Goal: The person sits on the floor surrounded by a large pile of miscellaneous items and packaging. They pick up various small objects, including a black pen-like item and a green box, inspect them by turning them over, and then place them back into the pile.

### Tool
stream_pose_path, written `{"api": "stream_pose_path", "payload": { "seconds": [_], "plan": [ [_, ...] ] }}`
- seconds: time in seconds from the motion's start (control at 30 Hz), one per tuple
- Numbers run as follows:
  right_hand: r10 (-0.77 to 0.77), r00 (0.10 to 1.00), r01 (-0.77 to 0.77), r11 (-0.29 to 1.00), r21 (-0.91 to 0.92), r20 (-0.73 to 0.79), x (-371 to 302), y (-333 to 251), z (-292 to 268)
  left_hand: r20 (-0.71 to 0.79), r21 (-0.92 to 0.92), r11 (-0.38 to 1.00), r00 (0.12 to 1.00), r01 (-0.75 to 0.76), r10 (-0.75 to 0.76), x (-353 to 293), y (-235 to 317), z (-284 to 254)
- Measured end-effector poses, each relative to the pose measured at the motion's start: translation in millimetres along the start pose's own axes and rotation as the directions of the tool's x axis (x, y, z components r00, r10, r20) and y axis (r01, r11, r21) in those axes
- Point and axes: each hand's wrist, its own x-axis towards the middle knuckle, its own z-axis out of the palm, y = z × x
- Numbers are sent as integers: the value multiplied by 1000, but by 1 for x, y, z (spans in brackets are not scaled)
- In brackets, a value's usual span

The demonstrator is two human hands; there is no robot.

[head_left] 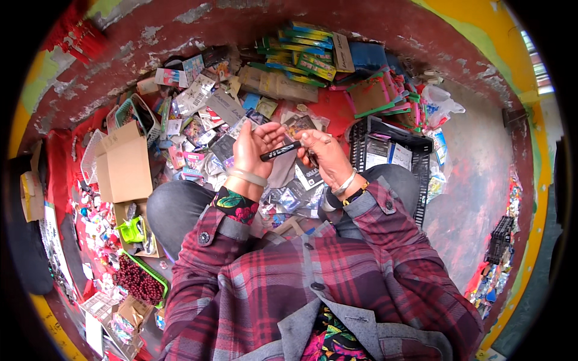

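A black marker pen (280, 151) with pale lettering lies slantwise between my hands. Its right end is pinched in the fingers of my right hand (328, 155), and a small dark part shows under those fingers. My left hand (254, 149) is palm up beside the pen's other end, fingers apart and slightly curled, holding nothing. Below and around both hands is a jumble of small packets, cards and plastic-wrapped goods (289, 197). A black plastic crate (424, 180) with flat packages in it stands right of my right hand.
An open cardboard box (125, 162) and plastic baskets (90, 157) stand at the left. A green tray (158, 278) holds dark red beads. Boxes in yellow and green (316, 65) are stacked at the far side, near a bundle of pink- and green-edged boards (376, 95). A low wall (180, 24) curves around.
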Motion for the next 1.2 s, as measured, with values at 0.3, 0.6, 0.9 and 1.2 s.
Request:
{"api": "stream_pose_path", "payload": {
  "seconds": [0.3,0.6,0.9,1.2],
  "plan": [
    [265,964,-229,809,542,11,-4,0,19,416,-298,942,867,-156,275,-44,10,50],
    [188,977,-212,857,469,98,-11,-20,12,700,460,488,641,-742,315,-53,9,54],
    [-72,988,83,993,-78,138,-5,-45,-21,441,378,854,881,-357,173,-38,48,51],
    [-414,823,562,501,-658,388,15,-111,-3,472,416,903,875,-112,-109,-29,35,45]
  ]
}}
